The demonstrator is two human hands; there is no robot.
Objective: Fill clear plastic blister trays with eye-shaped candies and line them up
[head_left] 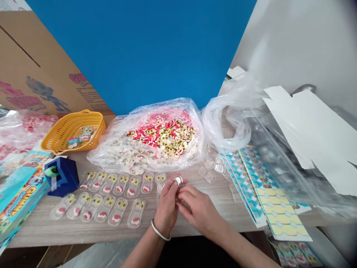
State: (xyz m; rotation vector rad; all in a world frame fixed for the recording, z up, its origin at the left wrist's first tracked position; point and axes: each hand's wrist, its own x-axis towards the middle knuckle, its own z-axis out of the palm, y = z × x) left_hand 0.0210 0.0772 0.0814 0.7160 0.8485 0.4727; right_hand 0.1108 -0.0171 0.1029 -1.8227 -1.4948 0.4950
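Above the wood-grain worktop [178,227], the left hand [166,206] and right hand [199,212] are together, the left pinching a small round shiny piece [176,181] at its fingertips; the right presses close beside it, and whether it grips anything is hidden. A metal bangle [158,230] circles the left wrist. Just left of the hands lie two rows of clear blister trays [117,211] holding gummy eyes and red-and-white candies. Beyond them sits a large clear bag of gummies [158,137], with a yellow plastic basket [74,130] and blue tape dispenser [61,176] to its left. Loose clear shells [209,167] and printed card sheets [275,197] lie to the right.
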